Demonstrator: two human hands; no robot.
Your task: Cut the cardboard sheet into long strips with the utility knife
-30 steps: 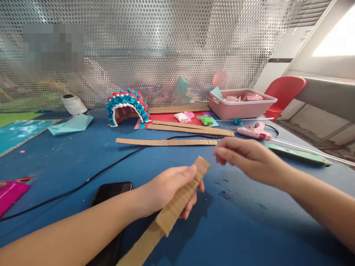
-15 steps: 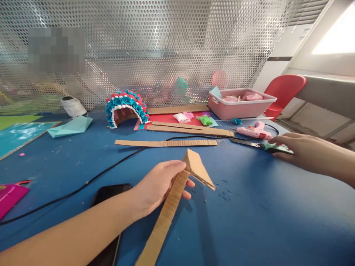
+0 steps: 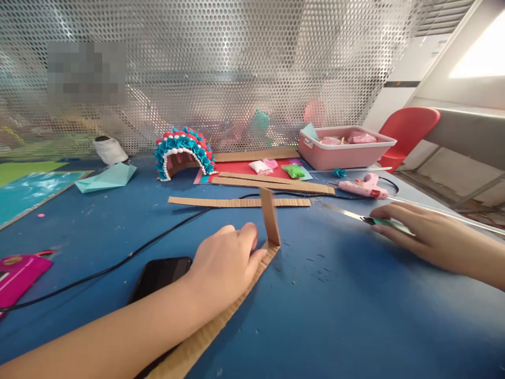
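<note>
My left hand (image 3: 226, 260) is closed over a long cardboard strip (image 3: 270, 218), its thumb along the near edge. The far end of the strip is folded up and stands upright past my fingers; the rest runs toward me along my forearm. On the right, my right hand (image 3: 434, 231) grips a utility knife (image 3: 396, 226) with a green handle and a long bared blade pointing left. A black phone (image 3: 163, 273) lies partly hidden under my left forearm. Another cardboard strip (image 3: 205, 202) lies flat beyond my left hand.
Farther back stand a blue-and-red decorated arch (image 3: 185, 142) and a pink bin (image 3: 343, 152). A pink glue gun (image 3: 365, 186) lies beyond the knife, and a black cord (image 3: 158, 245) crosses the table. A magenta object (image 3: 27, 276) sits at left.
My left hand has turned palm-down on the strip, and its folded end now stands upright instead of slanting right. My right hand has lifted the utility knife and drawn it slightly nearer.
</note>
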